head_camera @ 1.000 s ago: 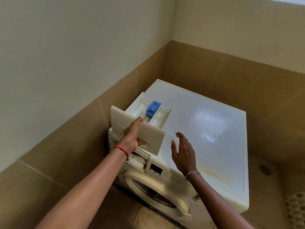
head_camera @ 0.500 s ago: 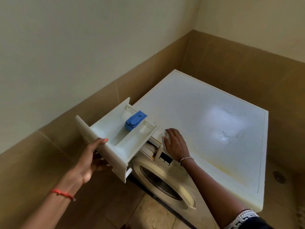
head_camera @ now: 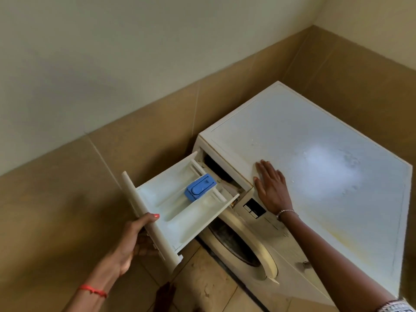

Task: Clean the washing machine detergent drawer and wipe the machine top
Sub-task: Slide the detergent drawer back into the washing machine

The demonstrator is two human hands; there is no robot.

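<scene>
The white detergent drawer juts far out of its slot at the washing machine's front left corner, its back end still at the opening. A blue insert sits in its middle compartment. My left hand grips the drawer's front panel, thumb over the top edge and fingers underneath. My right hand lies flat with straight fingers on the machine top near its front edge, beside the slot. The top is white with a dull smeared patch and yellowish stains toward the front.
The washing machine stands in a corner with brown tiled walls close on the left and behind. Its round door is below the drawer. Tiled floor shows in front of the machine.
The drawer has slid further out of its slot, pulled by my left hand. My right hand has stayed flat on the machine top. My view has shifted left.
</scene>
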